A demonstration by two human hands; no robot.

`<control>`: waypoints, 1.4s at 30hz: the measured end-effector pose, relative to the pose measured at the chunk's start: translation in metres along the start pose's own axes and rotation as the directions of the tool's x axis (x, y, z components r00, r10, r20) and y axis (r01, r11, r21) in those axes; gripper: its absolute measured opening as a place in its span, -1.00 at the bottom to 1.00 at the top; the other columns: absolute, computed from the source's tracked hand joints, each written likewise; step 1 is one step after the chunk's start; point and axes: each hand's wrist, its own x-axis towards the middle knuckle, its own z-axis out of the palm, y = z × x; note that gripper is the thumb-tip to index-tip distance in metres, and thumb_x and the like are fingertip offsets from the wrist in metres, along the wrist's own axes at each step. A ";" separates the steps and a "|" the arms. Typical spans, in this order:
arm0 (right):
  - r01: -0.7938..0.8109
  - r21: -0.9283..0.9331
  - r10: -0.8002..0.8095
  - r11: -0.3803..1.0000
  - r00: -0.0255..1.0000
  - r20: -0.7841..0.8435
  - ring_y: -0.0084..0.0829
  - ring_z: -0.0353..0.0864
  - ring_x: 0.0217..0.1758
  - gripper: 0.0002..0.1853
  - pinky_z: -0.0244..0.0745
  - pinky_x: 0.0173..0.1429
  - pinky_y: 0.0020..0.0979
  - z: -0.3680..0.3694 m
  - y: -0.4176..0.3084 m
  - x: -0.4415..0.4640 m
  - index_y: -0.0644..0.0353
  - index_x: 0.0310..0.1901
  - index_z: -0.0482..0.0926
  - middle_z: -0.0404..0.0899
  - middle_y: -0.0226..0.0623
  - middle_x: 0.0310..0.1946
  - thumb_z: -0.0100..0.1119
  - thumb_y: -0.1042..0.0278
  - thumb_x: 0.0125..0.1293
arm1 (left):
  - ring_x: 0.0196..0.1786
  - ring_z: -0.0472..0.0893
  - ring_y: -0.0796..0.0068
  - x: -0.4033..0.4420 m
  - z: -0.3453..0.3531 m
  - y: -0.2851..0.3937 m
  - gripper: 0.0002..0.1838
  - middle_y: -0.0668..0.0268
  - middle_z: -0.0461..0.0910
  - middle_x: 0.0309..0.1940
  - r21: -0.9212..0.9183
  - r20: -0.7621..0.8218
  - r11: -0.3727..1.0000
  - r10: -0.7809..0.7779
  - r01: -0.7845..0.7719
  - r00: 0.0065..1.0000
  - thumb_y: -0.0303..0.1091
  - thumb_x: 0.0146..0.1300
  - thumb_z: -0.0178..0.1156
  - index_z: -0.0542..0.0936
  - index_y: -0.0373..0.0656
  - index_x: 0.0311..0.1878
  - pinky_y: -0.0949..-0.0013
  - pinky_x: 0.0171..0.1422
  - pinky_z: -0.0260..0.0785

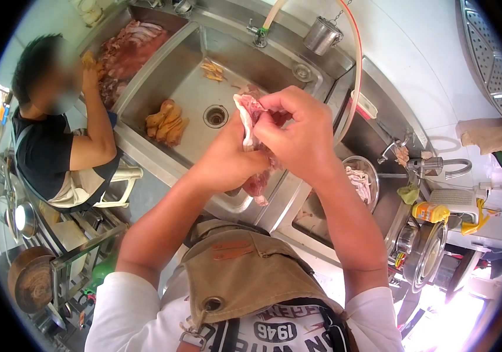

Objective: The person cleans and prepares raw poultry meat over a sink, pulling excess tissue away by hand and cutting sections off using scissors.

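A long piece of raw meat (255,184), red with a strip of pale skin or fat, is held up over the near side of the steel sink (204,53). My left hand (227,154) wraps round its middle. At its upper end, my right hand (301,132) pinches the meat with thumb and fingers. The lower end hangs below my left hand. Behind my hands in the sink lie several yellow poultry pieces (166,123) near the drain (216,116), and a small pile of yellow poultry feet (213,71) farther back.
A co-worker (46,123) sits at left, a hand at a basin of raw meat (136,53). In the right sink stands a steel bowl (374,176) with pale strips. A hose (359,53) arches over the divider. A hanging steel cup (322,36) and faucet (427,164) are near the wall.
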 end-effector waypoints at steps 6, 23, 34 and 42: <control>-0.030 0.058 0.027 0.998 0.998 0.052 -0.58 0.63 -0.35 -0.88 0.54 -0.24 -0.50 -0.008 0.002 -0.001 0.29 -0.26 0.68 0.64 -0.33 -0.39 0.28 0.58 0.14 | -0.25 0.63 0.49 0.001 -0.004 -0.007 -0.33 0.23 0.60 -0.24 -0.036 0.082 0.999 0.009 -0.006 0.997 -0.65 0.02 0.12 0.28 -0.27 0.30 0.39 -0.24 0.52; 0.114 -0.045 -0.111 0.992 0.991 0.075 -0.09 0.69 -0.23 -0.82 0.57 -0.22 -0.27 -0.008 0.000 -0.014 0.21 -0.11 0.67 0.64 -0.06 -0.27 0.23 0.49 0.26 | -0.08 0.59 0.35 0.006 -0.014 -0.018 -0.41 0.20 0.53 -0.07 -0.494 0.087 0.855 -0.132 0.158 0.987 -0.57 0.10 -0.02 0.32 -0.18 0.29 0.25 -0.02 0.51; 0.165 -0.017 -0.162 0.986 0.981 0.105 -0.37 0.55 -0.48 -0.82 0.46 -0.36 -0.39 -0.008 -0.003 -0.021 0.23 -0.11 0.62 0.59 -0.22 -0.41 0.19 0.59 0.25 | -0.30 0.63 0.23 -0.002 -0.010 -0.011 -0.28 0.08 0.53 -0.07 -0.498 0.154 0.847 -0.124 0.185 0.980 -0.51 0.09 -0.05 0.19 -0.13 0.42 0.19 -0.33 0.56; 0.420 -0.203 -0.394 0.885 0.906 0.155 -0.20 0.60 -0.50 -0.77 0.48 -0.42 -0.30 -0.013 -0.001 -0.025 0.21 -0.13 0.62 0.58 -0.21 -0.44 0.24 0.58 0.15 | -0.15 0.60 0.24 -0.007 -0.010 -0.015 -0.22 0.11 0.48 0.03 -0.476 0.186 0.850 -0.154 0.226 0.970 -0.48 0.03 -0.06 0.18 -0.11 0.46 0.18 -0.19 0.56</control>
